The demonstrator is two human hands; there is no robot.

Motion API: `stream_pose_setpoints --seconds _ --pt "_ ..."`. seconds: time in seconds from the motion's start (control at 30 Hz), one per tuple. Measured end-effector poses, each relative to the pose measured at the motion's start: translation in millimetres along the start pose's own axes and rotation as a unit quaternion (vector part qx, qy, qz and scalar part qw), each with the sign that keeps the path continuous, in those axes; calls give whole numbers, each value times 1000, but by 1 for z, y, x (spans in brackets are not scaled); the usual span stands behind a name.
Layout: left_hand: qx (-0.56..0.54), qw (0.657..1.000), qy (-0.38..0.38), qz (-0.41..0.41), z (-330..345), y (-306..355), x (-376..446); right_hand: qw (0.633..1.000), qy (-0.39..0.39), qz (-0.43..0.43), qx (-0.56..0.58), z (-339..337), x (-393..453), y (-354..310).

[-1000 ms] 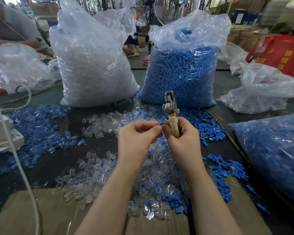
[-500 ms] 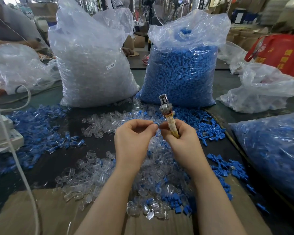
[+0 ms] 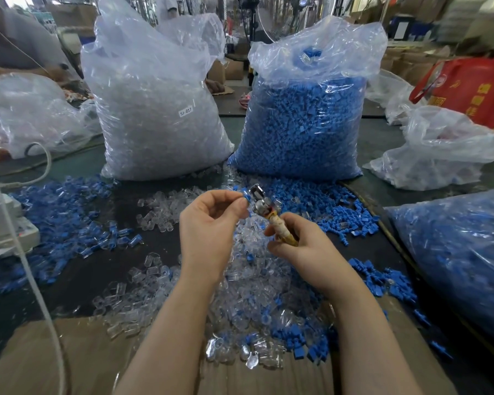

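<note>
Now the blue cap is pinched at the fingertips of the left hand, just left of the tool and level with its metal tip. The tool slants up and left out of the right hand, which grips its taped handle. Seating the cap probably needs only a short push rightward by the left hand, over the pile.

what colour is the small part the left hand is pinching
Blue. The small part pinched by the left hand, beside the tool, shows best in the head view.
</note>
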State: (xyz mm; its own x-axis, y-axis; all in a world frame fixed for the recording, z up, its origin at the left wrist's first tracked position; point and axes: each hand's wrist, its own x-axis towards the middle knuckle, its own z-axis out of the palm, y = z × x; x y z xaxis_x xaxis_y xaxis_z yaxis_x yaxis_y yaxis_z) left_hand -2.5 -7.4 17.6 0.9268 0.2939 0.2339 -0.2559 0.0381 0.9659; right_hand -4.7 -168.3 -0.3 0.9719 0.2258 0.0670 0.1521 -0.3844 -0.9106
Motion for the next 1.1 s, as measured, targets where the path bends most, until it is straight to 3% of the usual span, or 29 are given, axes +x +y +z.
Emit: stream_pose_setpoints --seconds 0.87,1.0,1.1 --pt "-26 999 -46 -15 -9 1 4 998 3 -25 -57 5 2 4" --pt "38 999 -8 -27 -31 3 13 997 49 -19 -64 4 2 7" --pt "234 967 93 -24 -66 -5 26 990 105 2 -94 0 5 12"
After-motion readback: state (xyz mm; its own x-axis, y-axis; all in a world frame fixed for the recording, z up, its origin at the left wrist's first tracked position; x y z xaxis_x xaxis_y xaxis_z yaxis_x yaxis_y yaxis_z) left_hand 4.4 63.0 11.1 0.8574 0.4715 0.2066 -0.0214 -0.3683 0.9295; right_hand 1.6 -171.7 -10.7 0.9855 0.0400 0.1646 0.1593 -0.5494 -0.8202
